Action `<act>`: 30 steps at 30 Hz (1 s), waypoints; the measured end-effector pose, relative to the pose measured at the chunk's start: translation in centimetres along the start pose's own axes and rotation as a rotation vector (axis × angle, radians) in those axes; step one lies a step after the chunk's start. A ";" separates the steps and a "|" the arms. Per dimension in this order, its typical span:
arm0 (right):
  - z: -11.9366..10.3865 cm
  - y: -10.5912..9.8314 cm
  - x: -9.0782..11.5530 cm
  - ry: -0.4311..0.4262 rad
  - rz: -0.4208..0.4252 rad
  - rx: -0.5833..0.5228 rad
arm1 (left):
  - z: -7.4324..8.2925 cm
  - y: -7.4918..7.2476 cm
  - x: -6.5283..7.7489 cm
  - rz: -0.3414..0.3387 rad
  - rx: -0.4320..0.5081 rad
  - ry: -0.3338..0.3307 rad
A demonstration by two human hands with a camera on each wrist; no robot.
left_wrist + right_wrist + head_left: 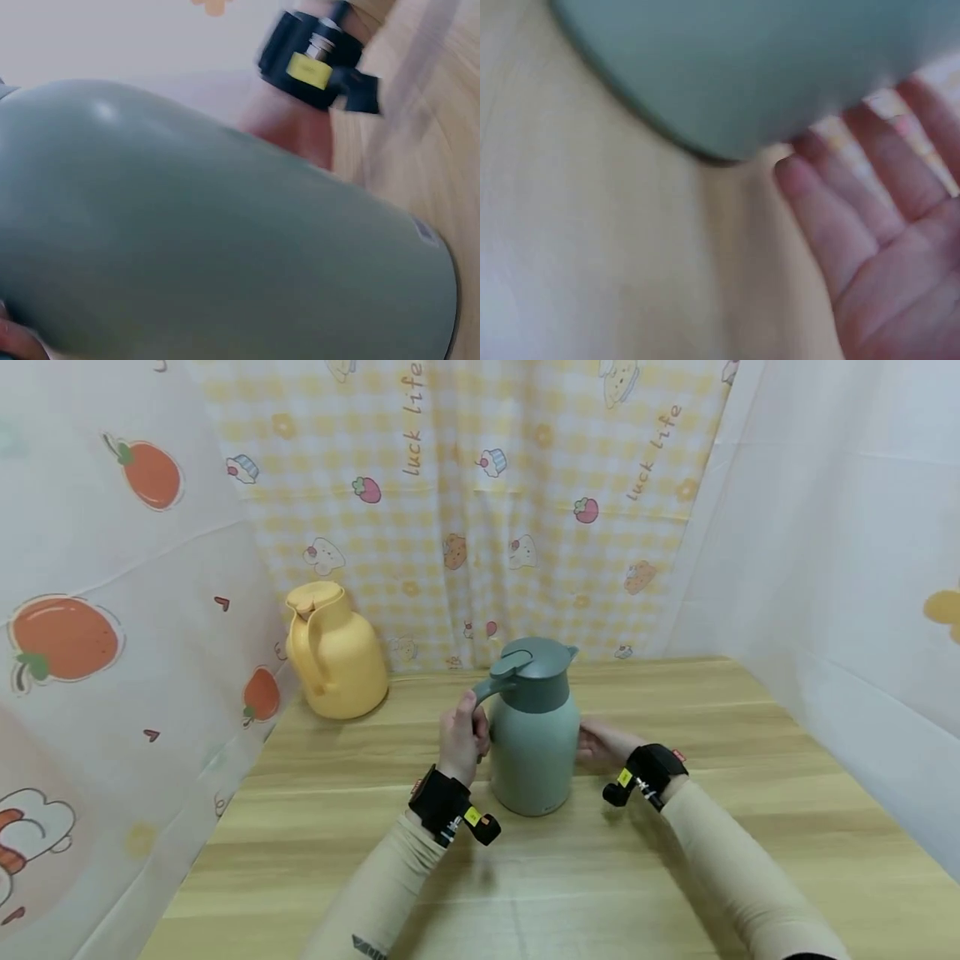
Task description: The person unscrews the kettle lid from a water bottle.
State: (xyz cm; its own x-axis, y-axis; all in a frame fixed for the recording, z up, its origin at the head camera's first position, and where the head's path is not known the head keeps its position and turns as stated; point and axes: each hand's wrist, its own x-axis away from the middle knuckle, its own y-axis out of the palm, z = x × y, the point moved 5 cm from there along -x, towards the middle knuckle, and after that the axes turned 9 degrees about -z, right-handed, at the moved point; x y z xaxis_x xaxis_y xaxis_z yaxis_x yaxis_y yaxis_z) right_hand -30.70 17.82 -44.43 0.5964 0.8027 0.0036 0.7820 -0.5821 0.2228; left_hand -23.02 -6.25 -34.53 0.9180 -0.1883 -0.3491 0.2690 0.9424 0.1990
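Note:
A grey-green thermal jug (534, 752) with a darker lid (543, 658) is upright in front of me. Its base is at or just above the tabletop; I cannot tell which. My left hand (461, 739) grips the jug's handle (491, 687), thumb near the top. On the other side, my right hand (602, 742) is at the jug's lower wall. Its fingers (900, 161) look extended in the right wrist view, with their tips at the jug's side or hidden behind it. The jug's wall fills most of the left wrist view.
A yellow jug (345, 660) stands at the table's back left corner, its handle facing me. The wooden tabletop (600, 877) is bordered by a patterned curtain (450, 602) at the back and pale sheets on both sides.

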 end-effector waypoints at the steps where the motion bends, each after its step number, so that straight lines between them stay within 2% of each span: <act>1: -1.0 0.1 0.0 0.022 -0.005 0.043 | 0.4 -0.1 0.1 0.016 -0.006 0.003; 5: -5.9 1.4 0.4 0.090 0.048 0.209 | 0.9 -0.6 0.3 0.088 -0.009 0.019; 7: -8.0 2.8 0.9 0.106 0.093 0.277 | 0.9 -0.7 0.4 0.110 -0.014 0.026; 9: -9.3 4.7 1.4 0.117 0.117 0.334 | 0.1 -1.0 0.3 0.123 -0.021 0.028; 14: -9.7 8.6 1.7 0.138 0.114 0.472 | -2.5 -1.5 0.3 0.173 -0.057 0.032; 16: -9.5 9.2 1.5 0.132 0.124 0.498 | -3.0 -1.2 0.6 0.197 -0.054 0.036; 19: -9.5 8.7 1.3 0.122 0.143 0.496 | -3.7 -0.2 1.1 0.198 -0.053 0.058; 21: -9.6 8.0 1.1 0.129 0.161 0.492 | -3.9 0.8 1.2 0.159 -0.053 0.086; 25: -10.5 6.6 0.7 0.138 0.179 0.504 | -3.8 2.7 1.0 0.007 -0.044 0.124; 27: -11.1 6.2 0.4 0.145 0.172 0.501 | -3.5 3.1 0.7 -0.092 -0.026 0.099; 30: -12.5 6.1 0.4 0.154 0.175 0.485 | -2.8 2.9 0.2 -0.269 -0.062 0.007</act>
State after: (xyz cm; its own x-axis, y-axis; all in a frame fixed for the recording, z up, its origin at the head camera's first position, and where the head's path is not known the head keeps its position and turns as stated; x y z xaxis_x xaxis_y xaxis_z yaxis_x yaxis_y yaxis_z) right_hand -27.94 16.18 -30.85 0.7201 0.6772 0.1513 0.6891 -0.6725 -0.2698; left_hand -22.87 -2.76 -36.55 0.8139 -0.4325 -0.3881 0.4844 0.8738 0.0420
